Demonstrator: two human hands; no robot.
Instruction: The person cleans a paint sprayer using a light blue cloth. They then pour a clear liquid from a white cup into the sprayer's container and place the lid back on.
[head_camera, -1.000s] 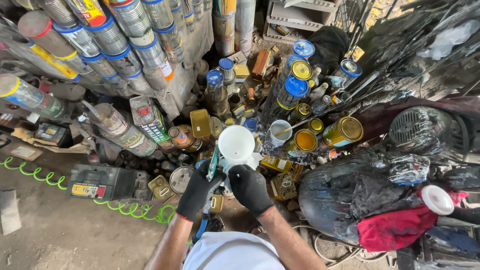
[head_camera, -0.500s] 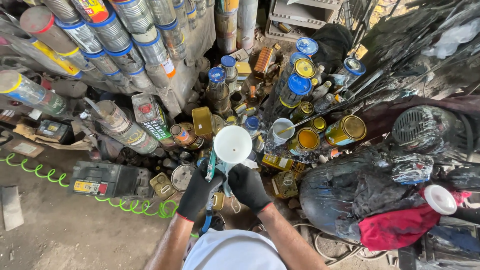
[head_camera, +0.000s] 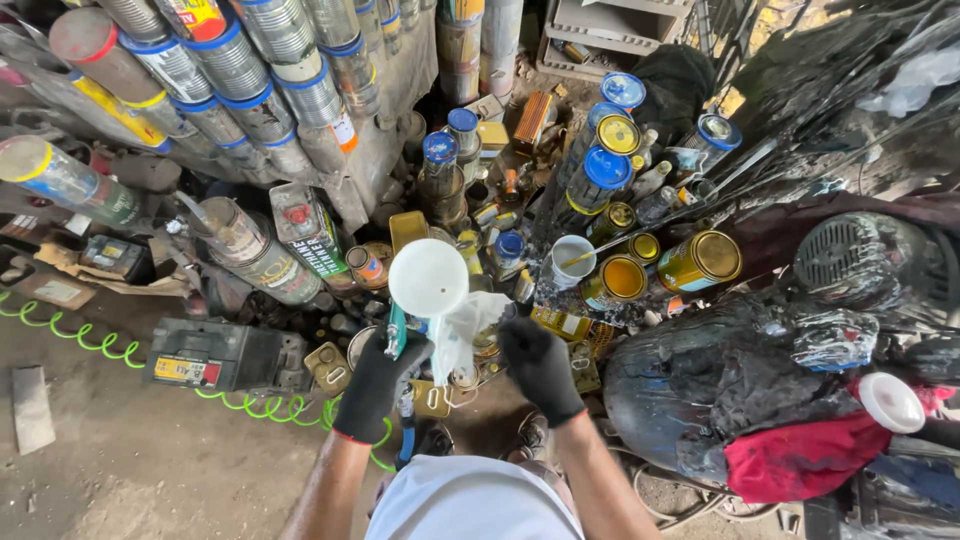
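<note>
Both my hands wear black gloves. My left hand (head_camera: 372, 385) grips a teal-handled tool with a round white cup (head_camera: 428, 277) on top, held upright in front of me. My right hand (head_camera: 541, 366) holds the edge of a white cloth (head_camera: 462, 332) that hangs from under the cup. Below the hands stand small dirty tins and a yellow can (head_camera: 432, 398) on the ground.
Stacked blue-rimmed metal cans (head_camera: 250, 70) lie at the upper left. Gold and blue-lidded paint tins (head_camera: 620, 277) crowd the middle right. A black battery (head_camera: 215, 355) and a green coiled hose (head_camera: 90, 340) lie on the dirt floor left. A plastic-wrapped dark object (head_camera: 740, 380) with red cloth sits right.
The white cup has stayed raised while my right hand moved from the tool to the white cloth, which now hangs out below the cup. The view has shifted slightly.
</note>
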